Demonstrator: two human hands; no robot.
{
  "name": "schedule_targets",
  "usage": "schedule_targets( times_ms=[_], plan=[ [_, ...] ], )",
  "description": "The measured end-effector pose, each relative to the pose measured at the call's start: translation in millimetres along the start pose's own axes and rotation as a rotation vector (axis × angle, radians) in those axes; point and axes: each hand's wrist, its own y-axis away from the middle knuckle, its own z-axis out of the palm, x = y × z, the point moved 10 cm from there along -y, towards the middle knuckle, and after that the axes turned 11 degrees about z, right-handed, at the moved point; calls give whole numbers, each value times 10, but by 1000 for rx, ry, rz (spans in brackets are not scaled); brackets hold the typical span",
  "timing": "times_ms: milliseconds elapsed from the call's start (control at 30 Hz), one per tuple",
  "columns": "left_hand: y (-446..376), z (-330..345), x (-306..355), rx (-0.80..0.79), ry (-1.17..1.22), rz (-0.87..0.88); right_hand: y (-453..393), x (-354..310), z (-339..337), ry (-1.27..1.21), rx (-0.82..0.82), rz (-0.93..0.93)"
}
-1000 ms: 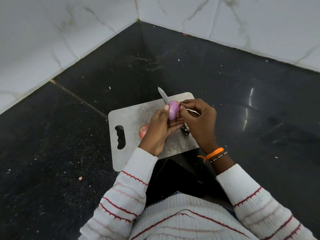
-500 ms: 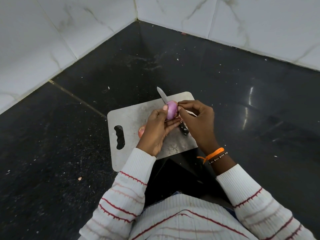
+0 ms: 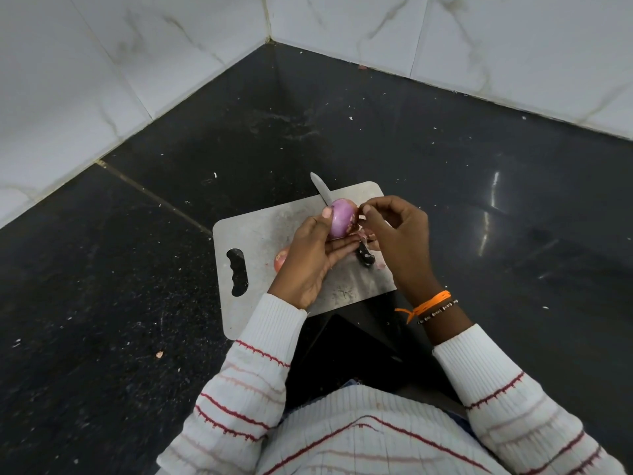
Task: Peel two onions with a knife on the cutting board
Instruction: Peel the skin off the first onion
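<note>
Head view: grey rectangular cutting board [image 3: 260, 231] w/ a handle slot lies on the black stone counter [image 3: 120, 269]. On it: a knife w/ steel blade and black handle [image 3: 323, 193], mostly hidden behind the hands, a second unpeeled reddish onion [image 3: 281, 259] half hidden by the left wrist, and bits of pink skin [image 3: 379, 266].

Left hand [image 3: 313, 260] cups the peeled purple onion [image 3: 342, 217] above the board, thumb on its left side, fingers under it. Right hand [image 3: 399, 234] has curled fingers, thumb and forefinger pinching at the onion's right edge; what they grip is too small to tell.
</note>
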Motion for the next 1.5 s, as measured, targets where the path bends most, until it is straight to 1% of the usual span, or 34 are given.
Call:
schedule_targets(
  times_ms=[133, 367, 500, 667, 867, 967, 1067, 1200, 1333, 1500],
  plan=[
    [13, 15, -12, 9, 41, -5, 0, 104, -8, -40, -1, 75],
    [29, 15, -31, 8, 35, -7, 52, 50, -3, 59, -12, 53],
    [28, -18, -30, 23, 16, 4, 83, -46, -18, 146, 34, -19],
    [44, -9, -28, 18, -6, 7, 93, -54, -43, 168, 77, 1],
    [45, 18, -48, -12, -46, -8, 113, -61, 102, 301, -7, -46],
    [45, 18, -64, -17, -17, -25, 114, -55, 151, 331, -40, -53],
    [42, 1, -59, -6, 42, -35, 47, 71, 124, 267, -52, 27],
    [22, -9, -38, -11, 34, -20, 5, 157, 19, 149, -34, 120],
    [15, -41, -71, 3, 13, -27, 69, 15, 22, 84, -32, 90],
    [22, -54, -70, 18, -3, -14, 127, -95, 14, 160, 37, 9]
  ],
)
